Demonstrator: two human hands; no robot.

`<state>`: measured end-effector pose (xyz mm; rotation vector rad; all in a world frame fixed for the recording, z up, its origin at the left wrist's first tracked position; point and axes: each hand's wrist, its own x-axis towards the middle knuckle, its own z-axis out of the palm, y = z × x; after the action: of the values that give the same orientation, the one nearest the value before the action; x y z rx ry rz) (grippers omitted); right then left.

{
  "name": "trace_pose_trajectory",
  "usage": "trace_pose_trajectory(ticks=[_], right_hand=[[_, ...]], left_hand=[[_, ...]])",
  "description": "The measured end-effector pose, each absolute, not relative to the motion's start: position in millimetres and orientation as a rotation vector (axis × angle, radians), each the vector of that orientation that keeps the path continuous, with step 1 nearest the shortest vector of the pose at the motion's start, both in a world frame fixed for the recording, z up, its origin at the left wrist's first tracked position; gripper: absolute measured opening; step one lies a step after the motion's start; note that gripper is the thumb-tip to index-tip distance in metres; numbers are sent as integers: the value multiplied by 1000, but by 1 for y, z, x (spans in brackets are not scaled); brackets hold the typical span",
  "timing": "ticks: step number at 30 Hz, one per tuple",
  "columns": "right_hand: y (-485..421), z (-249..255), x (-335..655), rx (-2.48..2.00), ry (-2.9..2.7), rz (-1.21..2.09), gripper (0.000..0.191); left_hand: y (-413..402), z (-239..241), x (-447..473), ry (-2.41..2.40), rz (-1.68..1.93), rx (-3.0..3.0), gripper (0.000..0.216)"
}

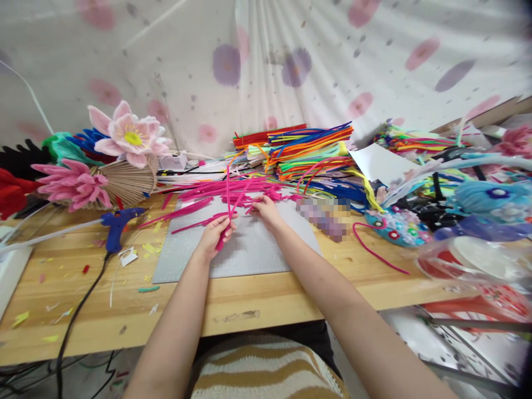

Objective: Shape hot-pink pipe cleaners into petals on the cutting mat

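Left hand [215,234] clamped on light, bendy hot-pink fuzzy pipe-cleaner stems [229,206]; right hand [266,211] pinches more just beyond; best gripped mid-length.

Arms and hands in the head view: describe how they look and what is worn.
Both forearms are bare, with no sleeves in view. The left hand and right hand wear no gloves; no rings, watch or bracelets are visible. A tan-and-cream striped knit garment shows below.
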<state>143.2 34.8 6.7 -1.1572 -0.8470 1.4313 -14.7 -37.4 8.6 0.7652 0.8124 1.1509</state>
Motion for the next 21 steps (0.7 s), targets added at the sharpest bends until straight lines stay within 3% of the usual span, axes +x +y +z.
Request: trace_pose_trajectory(ticks=[7,12,17,21], right_hand=[[34,1,136,-982,-722,1670,17],[30,12,136,-768,-1150,1724,19],[27,10,133,-898,-1647,1511,17],[22,3,127,-1066,-1920,1253,22]], left_hand=[[-37,7,-17,832,1100,692,36],[-36,4,-15,905,1092,733,34],[-34,-5,-6,1072,1184,927,42],[-33,-14,-3,1369,1202,1156,32]])
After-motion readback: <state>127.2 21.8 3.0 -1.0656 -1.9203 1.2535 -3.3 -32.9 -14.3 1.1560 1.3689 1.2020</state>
